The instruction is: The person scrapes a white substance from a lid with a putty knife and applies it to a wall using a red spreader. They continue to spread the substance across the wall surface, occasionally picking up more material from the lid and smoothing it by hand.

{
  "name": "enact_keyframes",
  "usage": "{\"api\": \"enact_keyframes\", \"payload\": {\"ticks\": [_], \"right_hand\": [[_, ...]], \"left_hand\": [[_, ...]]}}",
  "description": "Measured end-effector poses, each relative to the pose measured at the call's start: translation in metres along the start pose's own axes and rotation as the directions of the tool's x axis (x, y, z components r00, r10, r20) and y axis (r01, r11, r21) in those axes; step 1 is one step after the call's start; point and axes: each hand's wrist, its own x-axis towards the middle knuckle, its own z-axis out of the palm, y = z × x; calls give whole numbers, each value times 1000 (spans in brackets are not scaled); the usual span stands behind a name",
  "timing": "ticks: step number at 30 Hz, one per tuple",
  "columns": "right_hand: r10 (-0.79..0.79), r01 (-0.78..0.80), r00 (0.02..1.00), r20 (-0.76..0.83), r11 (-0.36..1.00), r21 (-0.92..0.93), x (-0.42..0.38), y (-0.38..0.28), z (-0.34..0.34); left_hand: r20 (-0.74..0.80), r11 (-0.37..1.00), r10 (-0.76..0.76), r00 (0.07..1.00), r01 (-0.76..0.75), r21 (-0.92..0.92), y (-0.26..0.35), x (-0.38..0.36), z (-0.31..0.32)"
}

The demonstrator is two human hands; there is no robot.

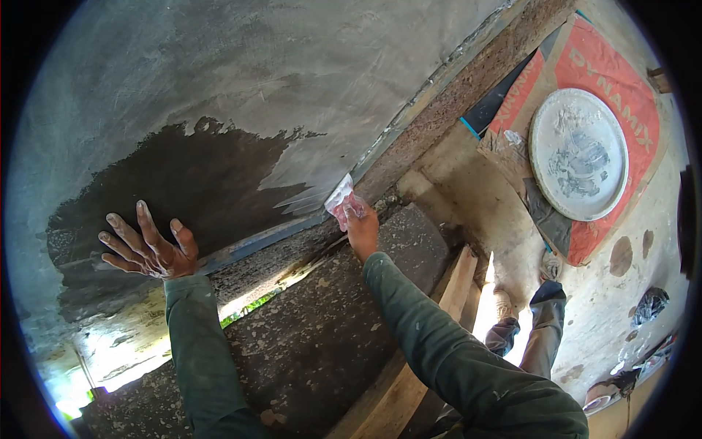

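My left hand (153,245) lies with fingers spread against the dark patch (212,164) on the grey wall (241,66). In my right hand (362,230) is a putty scraper (341,200), its reddish body smeared with white. The scraper's edge meets the wall beside the lower border, at the end of a lighter coat with thin streaks trailing left over the dark area. My fingers cover part of the scraper. Both forearms wear dark green sleeves.
A round white plate-like tray (541,150) smeared with grey paste rests on a red printed sack (596,62) at the right. Below my arms are a speckled dark board (314,344) and a wooden beam (395,399). My feet (504,307) are on the stained floor. A crumpled black bag (649,306) lies at far right.
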Motion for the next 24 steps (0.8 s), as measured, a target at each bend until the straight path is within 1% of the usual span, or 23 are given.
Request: {"api": "enact_keyframes", "payload": {"ticks": [1, 3, 6, 7, 9, 11, 14, 16, 18, 19, 20, 22, 24], "right_hand": [[0, 0, 1000, 2, 1000, 4, -1, -2, 3], [47, -42, 996, -70, 996, 73, -2, -3, 5], [26, -22, 995, -93, 999, 45, -1, 1, 8], [28, -23, 995, -91, 999, 45, 0, 2, 8], [27, -15, 996, -85, 990, 144, 1, 9, 7], [34, -22, 997, -70, 987, 158, 3, 20, 11], [40, -33, 998, -38, 984, 176, -4, 9, 18], [42, -38, 999, -21, 982, 182, -15, -10, 27], [80, -74, 997, -7, 952, 296, -32, -36, 36], [95, -111, 994, 62, 926, 360, -43, -55, 37], [93, -108, 994, 60, 928, 358, -52, -62, 45], [40, -48, 999, 31, 947, 317, -70, -70, 67], [15, -26, 999, 42, 958, 286, -91, -98, 82]], "left_hand": [[-10, 1000, 0, 1000, 0, 2, -1, 0, 0], [-7, 1000, 1, 1000, -1, 4, -1, 0, 0], [-6, 1000, 3, 1000, -3, 1, 0, 1, 0], [-10, 1000, 7, 1000, -7, 0, -1, 1, 0], [-5, 1000, 8, 1000, -8, 4, 0, 1, 0], [1, 1000, 9, 1000, -9, 7, 0, 1, 0], [6, 1000, 8, 1000, -8, 17, 0, 2, 0], [-33, 1000, 22, 999, -23, -13, 0, 2, 2], [-25, 1000, 16, 1000, -17, -11, 0, 2, 1], [-17, 1000, 9, 1000, -9, -10, 0, 1, 0], [-18, 1000, 6, 1000, -6, -12, 1, 1, 0], [5, 1000, 7, 1000, -7, 9, 0, 1, -1], [-8, 1000, 13, 1000, -13, 2, -1, 1, 0]]}}
